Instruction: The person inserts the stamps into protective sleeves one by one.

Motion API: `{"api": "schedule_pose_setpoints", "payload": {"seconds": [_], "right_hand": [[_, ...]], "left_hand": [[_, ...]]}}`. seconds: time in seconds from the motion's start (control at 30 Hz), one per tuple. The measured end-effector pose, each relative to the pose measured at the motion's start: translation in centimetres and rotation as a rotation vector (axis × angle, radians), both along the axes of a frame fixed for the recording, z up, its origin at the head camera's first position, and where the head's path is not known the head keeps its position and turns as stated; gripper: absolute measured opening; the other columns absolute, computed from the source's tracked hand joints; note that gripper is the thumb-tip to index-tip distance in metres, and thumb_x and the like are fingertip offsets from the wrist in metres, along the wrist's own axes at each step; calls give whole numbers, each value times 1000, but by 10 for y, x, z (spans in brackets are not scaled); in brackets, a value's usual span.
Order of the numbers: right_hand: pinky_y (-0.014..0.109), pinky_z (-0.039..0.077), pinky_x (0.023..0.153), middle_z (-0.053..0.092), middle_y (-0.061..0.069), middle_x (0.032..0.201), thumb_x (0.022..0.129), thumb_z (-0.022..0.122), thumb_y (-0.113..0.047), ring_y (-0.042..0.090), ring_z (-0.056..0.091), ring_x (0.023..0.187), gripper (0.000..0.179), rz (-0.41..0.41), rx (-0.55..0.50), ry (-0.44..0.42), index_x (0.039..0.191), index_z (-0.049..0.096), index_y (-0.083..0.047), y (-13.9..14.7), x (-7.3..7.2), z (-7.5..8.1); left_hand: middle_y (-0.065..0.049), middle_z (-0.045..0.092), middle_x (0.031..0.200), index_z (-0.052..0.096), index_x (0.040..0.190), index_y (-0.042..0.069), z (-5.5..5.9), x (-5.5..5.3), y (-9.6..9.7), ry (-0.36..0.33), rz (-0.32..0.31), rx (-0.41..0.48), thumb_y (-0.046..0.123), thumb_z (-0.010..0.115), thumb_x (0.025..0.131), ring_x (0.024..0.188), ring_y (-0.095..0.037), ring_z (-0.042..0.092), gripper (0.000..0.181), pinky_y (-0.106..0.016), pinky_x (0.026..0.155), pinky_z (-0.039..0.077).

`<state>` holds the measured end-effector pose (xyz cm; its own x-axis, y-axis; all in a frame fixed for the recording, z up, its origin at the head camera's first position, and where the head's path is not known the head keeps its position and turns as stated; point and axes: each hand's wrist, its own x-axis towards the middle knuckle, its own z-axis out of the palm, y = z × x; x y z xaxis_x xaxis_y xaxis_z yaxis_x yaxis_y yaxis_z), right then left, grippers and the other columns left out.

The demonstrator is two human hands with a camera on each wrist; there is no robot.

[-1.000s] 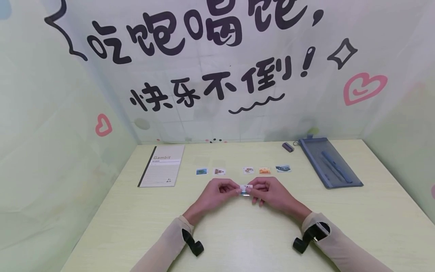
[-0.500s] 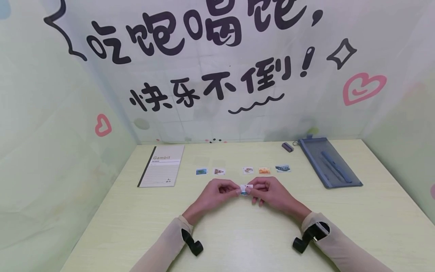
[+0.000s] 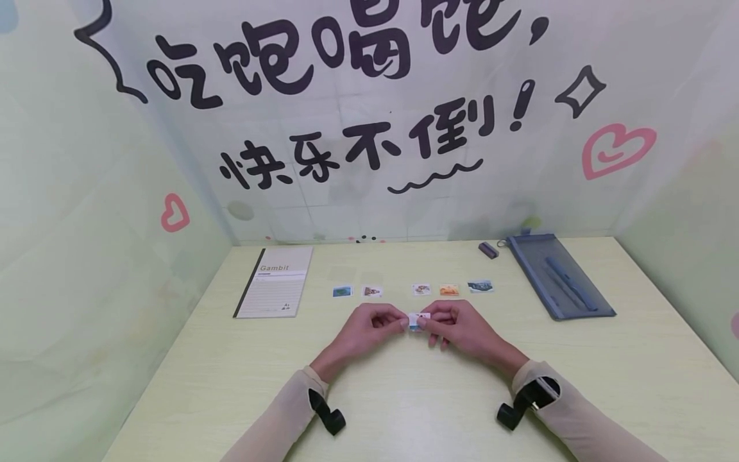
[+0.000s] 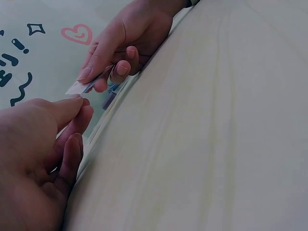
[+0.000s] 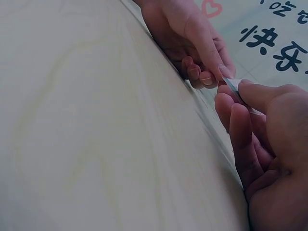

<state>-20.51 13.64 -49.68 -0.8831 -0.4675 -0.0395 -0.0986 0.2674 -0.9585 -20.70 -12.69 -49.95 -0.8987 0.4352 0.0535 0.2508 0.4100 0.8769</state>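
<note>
A small stamp (image 3: 413, 319), white with a blue part along its bottom, is held between both hands just above the table. My left hand (image 3: 372, 328) pinches its left edge between thumb and fingertips. On the other side my right hand (image 3: 464, 328) grips it, the thumb lying over its face and hiding part of the print. The left wrist view shows the stamp (image 4: 75, 88) edge-on and tilted. In the right wrist view, fingers of both hands meet at the thin stamp (image 5: 234, 85).
Beyond the hands lies a row of several stamps, among them a blue-green one (image 3: 343, 291) and an orange one (image 3: 449, 290). A notebook (image 3: 274, 282) is at the left. An eraser-like dark block (image 3: 488, 249) and a blue mesh pouch (image 3: 560, 276) with pens are at the right.
Both hands stay almost in place. The held stamp's angle shifts slightly, and the pale glint along its lower edge has faded.
</note>
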Motion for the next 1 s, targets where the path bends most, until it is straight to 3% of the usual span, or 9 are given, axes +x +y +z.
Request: {"api": "schedule_pose_setpoints", "payload": {"seconds": [0.53,1.0], "right_hand": [[29,59,64,82,8,89,103,76,-38,18,72,72,28,9,24,-17,118,77,-13,-1,0,-1],[28,58,63,81,9,86,104,75,-37,16,70,71,24,45,30,11,114,79,-15,-1,-1,-1]], "left_hand": [[9,79,92,85,106,25,1,1,1,28,9,-21,39,73,105,75,-6,62,18,-22,70,51],[13,77,88,83,101,32,0,1,1,6,20,-25,44,76,102,74,-5,60,14,-21,69,48]]}}
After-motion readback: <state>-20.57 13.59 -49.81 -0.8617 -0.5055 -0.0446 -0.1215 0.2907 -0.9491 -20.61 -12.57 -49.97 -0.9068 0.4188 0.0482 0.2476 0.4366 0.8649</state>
